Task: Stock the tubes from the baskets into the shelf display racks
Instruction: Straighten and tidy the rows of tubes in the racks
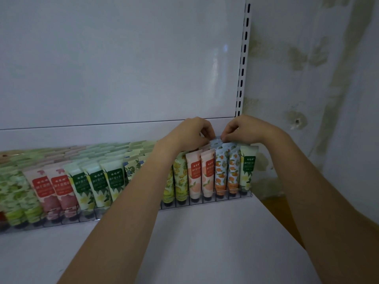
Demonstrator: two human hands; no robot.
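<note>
Shelf (pixel 184 242) panels in white carry a clear rack (pixel 225 198) along the far edge. Its slots keep the tubes (pixel 114 181) upright, caps down and labels facing out. At the far right end, the left hand (pixel 189 131) and right hand (pixel 240 128) each pinch the flat top of a pale blue tube (pixel 215 140), probably steadying it to slide in behind the orange-printed row. No baskets are in view.

Dim, soft light; faint glare on back panel (pixel 221 58), edges bowed.
</note>
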